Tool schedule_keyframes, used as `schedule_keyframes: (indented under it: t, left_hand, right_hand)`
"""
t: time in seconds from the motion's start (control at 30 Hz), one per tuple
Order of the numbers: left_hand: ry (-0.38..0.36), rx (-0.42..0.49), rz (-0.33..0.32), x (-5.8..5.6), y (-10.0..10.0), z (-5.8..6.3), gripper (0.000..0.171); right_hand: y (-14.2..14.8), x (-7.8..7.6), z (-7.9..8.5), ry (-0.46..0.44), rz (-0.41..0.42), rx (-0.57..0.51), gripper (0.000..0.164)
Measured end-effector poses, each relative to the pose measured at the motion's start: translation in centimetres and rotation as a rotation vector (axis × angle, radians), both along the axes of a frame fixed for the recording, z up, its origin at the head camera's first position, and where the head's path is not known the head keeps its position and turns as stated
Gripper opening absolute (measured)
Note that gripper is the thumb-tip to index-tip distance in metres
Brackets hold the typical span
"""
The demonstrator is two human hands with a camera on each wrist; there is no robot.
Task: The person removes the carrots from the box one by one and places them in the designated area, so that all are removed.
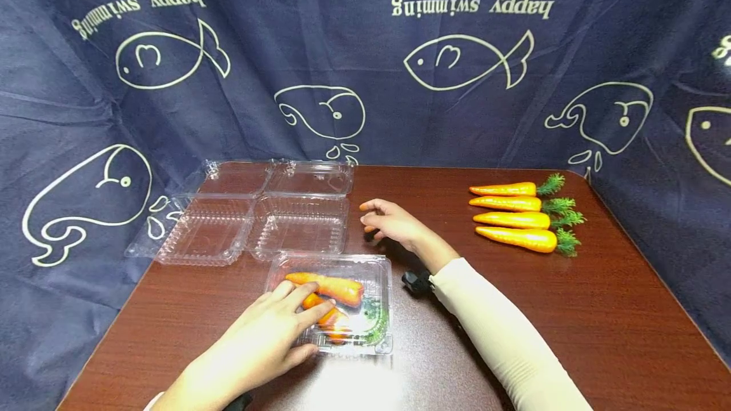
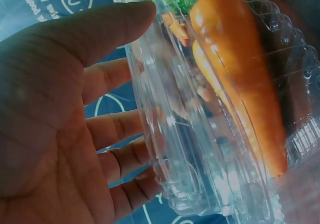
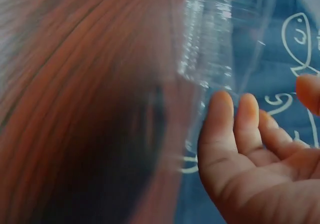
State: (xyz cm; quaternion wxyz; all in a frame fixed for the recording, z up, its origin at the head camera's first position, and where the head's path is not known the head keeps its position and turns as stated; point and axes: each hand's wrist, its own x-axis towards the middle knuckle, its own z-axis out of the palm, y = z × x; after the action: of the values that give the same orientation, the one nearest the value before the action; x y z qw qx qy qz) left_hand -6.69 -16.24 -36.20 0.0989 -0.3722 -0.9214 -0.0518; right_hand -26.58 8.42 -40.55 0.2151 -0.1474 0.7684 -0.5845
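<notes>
A clear plastic clamshell box (image 1: 382, 271) stands near the table's front with its lid down. Inside lie orange carrots (image 1: 334, 287) with green leafy tops (image 1: 374, 322). My left hand (image 1: 274, 328) rests over the box's left part, fingers spread on the lid and thumb by the near edge. In the left wrist view the thumb and fingers lie along the box's side, and one carrot (image 2: 240, 74) shows large through the plastic. My right hand (image 1: 396, 224) hovers over the table, loosely bent and holding nothing, just right of an opened clear box (image 1: 299, 227).
A second opened clear box (image 1: 200, 233) stands farther left, both lids laid back toward the curtain. Several carrots (image 1: 514, 221) with green tops lie side by side at the table's right. A blue curtain (image 1: 365, 37) with fish drawings hangs behind the brown table (image 1: 571, 309).
</notes>
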Motion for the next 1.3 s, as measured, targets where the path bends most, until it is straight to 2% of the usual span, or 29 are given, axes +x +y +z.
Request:
schedule_keyframes:
  t: [0.3, 0.5, 0.7, 0.8, 0.87, 0.93, 1.03, 1.2, 1.3]
  left_hand:
    - [0.004, 0.001, -0.057, -0.3, 2.4, 0.3, 0.062]
    - [-0.035, 0.023, -0.079, -0.8, 4.0, 0.2, 0.059]
    - [-0.071, 0.105, -0.129, -1.5, 5.2, -0.3, 0.051]
    - [-0.047, 0.193, -0.186, -1.9, 5.4, -0.7, 0.046]
    - [-0.026, 0.253, -0.199, -2.2, 5.4, -1.0, 0.044]
    - [-0.010, 0.314, -0.184, -2.5, 5.3, -1.3, 0.043]
    - [-0.004, 0.379, -0.129, -3.0, 5.1, -1.9, 0.049]
    - [0.001, 0.424, -0.064, -3.5, 4.8, -2.7, 0.077]
    - [-0.048, 0.435, -0.009, -3.7, 4.9, -3.1, 0.096]
  right_hand:
    - [4.0, 3.1, 1.3, 0.043, 0.154, 0.069, 0.047]
    - [6.6, 4.7, 1.1, 0.151, 0.268, 0.151, 0.048]
    - [9.0, 5.6, 0.9, 0.172, 0.272, 0.214, 0.043]
    - [10.1, 5.7, 0.9, 0.139, 0.254, 0.211, 0.038]
    - [10.7, 5.7, 0.9, 0.130, 0.247, 0.207, 0.036]
    - [11.3, 5.7, 0.9, 0.117, 0.242, 0.199, 0.035]
    - [12.2, 5.7, 0.8, 0.115, 0.239, 0.183, 0.034]
    - [13.6, 5.6, 0.5, 0.115, 0.215, 0.152, 0.033]
    - [14.5, 5.5, 0.5, 0.112, 0.184, 0.147, 0.034]
